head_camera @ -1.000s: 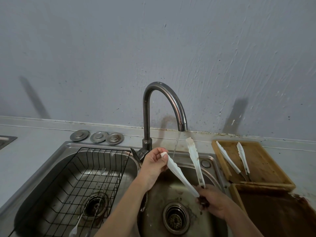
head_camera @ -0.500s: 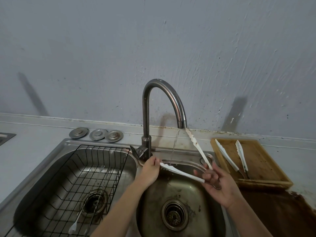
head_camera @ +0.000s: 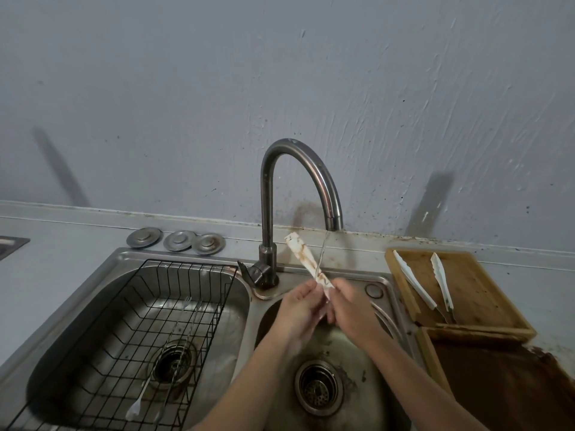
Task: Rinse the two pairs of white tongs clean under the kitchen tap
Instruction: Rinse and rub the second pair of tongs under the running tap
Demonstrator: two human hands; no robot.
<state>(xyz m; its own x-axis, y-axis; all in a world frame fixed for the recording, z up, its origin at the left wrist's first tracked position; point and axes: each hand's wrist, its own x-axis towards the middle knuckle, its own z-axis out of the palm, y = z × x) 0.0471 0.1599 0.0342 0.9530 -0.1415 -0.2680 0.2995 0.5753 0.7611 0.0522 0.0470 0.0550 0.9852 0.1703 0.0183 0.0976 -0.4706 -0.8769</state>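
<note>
Half a second ago you held the tongs spread wide, one arm in each hand; now you have brought both hands together over the right basin (head_camera: 367, 353) and the tongs (head_camera: 306, 262) stand closed, tilted up and to the left, with brown smears on the white. The thin stream from the tap (head_camera: 298, 178) runs down onto them. Your left hand (head_camera: 298, 309) and right hand (head_camera: 348, 309) both have a clenched grip around the lower end of the tongs, fingertips almost touching.

The second pair of tongs (head_camera: 426, 284) lies open on the wooden tray (head_camera: 485, 293) on the surface to the right of the sink. In the left basin (head_camera: 77, 331) a black wire rack (head_camera: 149, 315) holds a few thin metal utensils (head_camera: 174, 346). Three round sink plugs (head_camera: 177, 241) sit behind it.
</note>
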